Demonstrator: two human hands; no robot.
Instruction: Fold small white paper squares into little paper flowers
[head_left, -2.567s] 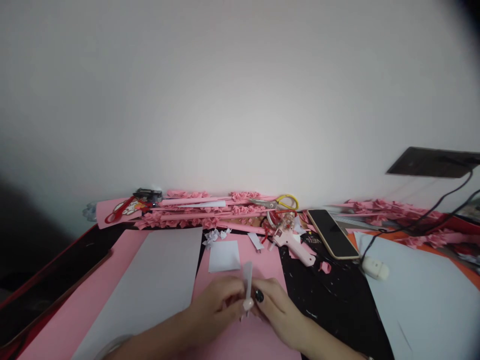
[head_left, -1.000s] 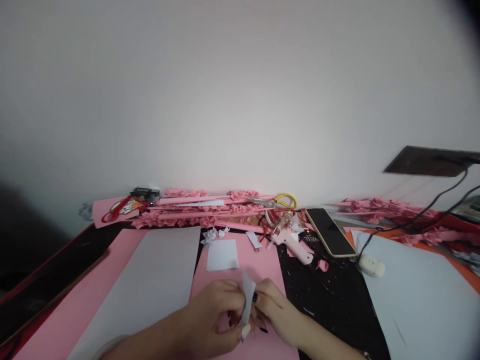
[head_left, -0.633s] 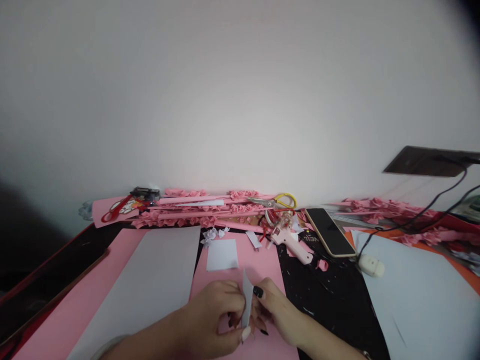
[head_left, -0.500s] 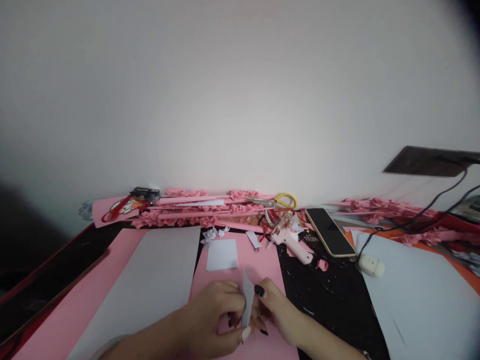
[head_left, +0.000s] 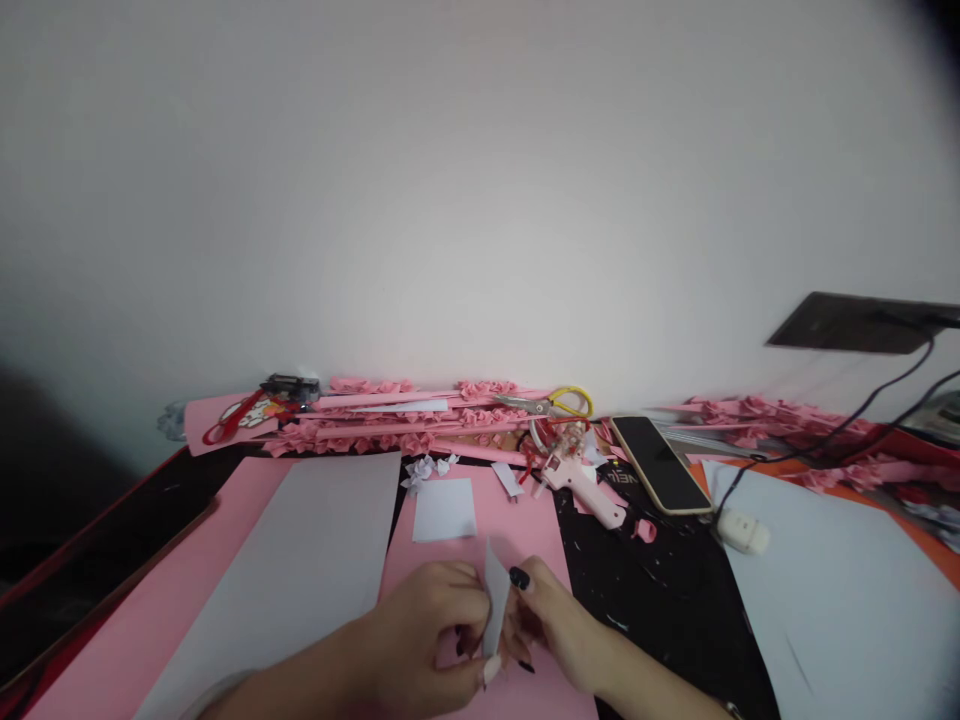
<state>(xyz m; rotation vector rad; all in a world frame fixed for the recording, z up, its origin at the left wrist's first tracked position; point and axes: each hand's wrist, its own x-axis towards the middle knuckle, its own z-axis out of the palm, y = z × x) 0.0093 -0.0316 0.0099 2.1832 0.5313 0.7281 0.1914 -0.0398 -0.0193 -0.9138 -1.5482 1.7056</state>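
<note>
Between my two hands a small folded piece of white paper (head_left: 495, 598) stands on edge over the pink sheet (head_left: 517, 520). My left hand (head_left: 439, 635) pinches its lower left side, thumb towards me and fingers curled behind. On the other side my right hand (head_left: 551, 620) grips it, with the dark-nailed thumb near the upper edge and the fingers bent underneath. Just beyond them lies a square stack of white paper (head_left: 444, 510). White folded paper flowers (head_left: 424, 472) and a small white strip (head_left: 508, 480) rest behind it.
A pink glue gun (head_left: 583, 488), a phone (head_left: 661, 465) and yellow-handled scissors (head_left: 559, 402) lie towards the wall. Pink paper flower stems (head_left: 360, 440) line the back. Large white sheets (head_left: 300, 550) flank the hands. A white earbud case (head_left: 742, 531) sits near a black cable (head_left: 832, 430).
</note>
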